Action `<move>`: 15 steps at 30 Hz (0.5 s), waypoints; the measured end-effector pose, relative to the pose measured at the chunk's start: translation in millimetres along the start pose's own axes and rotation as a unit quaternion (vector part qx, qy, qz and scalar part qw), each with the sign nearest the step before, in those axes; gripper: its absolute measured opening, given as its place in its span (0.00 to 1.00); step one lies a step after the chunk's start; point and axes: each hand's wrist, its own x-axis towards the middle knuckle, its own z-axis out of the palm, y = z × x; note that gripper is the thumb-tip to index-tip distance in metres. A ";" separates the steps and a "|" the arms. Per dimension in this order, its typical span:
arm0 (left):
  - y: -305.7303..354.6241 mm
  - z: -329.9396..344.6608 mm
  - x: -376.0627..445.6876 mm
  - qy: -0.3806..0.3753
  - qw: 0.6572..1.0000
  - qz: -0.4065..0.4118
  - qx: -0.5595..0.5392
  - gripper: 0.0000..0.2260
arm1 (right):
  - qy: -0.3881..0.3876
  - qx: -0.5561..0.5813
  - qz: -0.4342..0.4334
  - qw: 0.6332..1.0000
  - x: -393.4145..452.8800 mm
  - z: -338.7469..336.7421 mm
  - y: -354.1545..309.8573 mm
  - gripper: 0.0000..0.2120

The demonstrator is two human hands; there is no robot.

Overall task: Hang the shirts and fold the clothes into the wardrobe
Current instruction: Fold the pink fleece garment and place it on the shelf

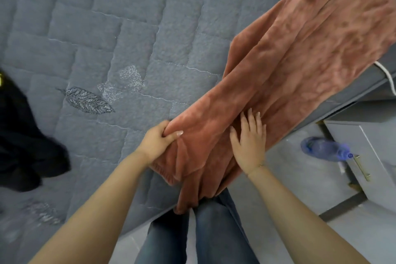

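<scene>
A long rust-coloured fleecy garment (295, 53) lies stretched across the corner of a grey quilted mattress (107, 38), its near end hanging over the edge against my jeans. My left hand (157, 140) grips the garment's left edge near its lower end, with the thumb on top of the fabric. My right hand (249, 139) rests flat on the cloth just to the right, fingers straight and spread.
A black garment (23, 141) lies heaped at the mattress's left side. To the right, on the floor beside a grey cabinet (364, 152) with a brass handle, lies a blue plastic bottle (325, 149). My legs stand against the bed's near edge.
</scene>
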 end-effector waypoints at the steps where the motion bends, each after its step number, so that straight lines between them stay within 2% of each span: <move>1: -0.2 -12.6 -1.2 0.016 1.000 0.013 -0.015 0.10 | 0.000 0.009 -0.003 1.000 -3.0 0.7 -7.8 0.25; 6: -11.0 -102.4 16.9 0.101 0.994 0.034 0.015 0.11 | -0.038 0.006 -0.047 0.998 -16.8 16.8 -61.6 0.27; 10: -28.6 -175.5 54.9 0.173 0.983 0.029 0.055 0.13 | -0.049 0.025 -0.047 0.997 -14.2 45.1 -109.0 0.28; 13: -41.8 -214.5 85.5 0.188 0.976 0.015 0.108 0.16 | -0.026 0.122 0.000 0.992 -6.1 63.0 -148.4 0.25; 15: -54.2 -235.2 97.4 0.169 0.970 -0.008 0.175 0.16 | -0.025 0.264 0.091 0.960 2.3 73.1 -175.7 0.25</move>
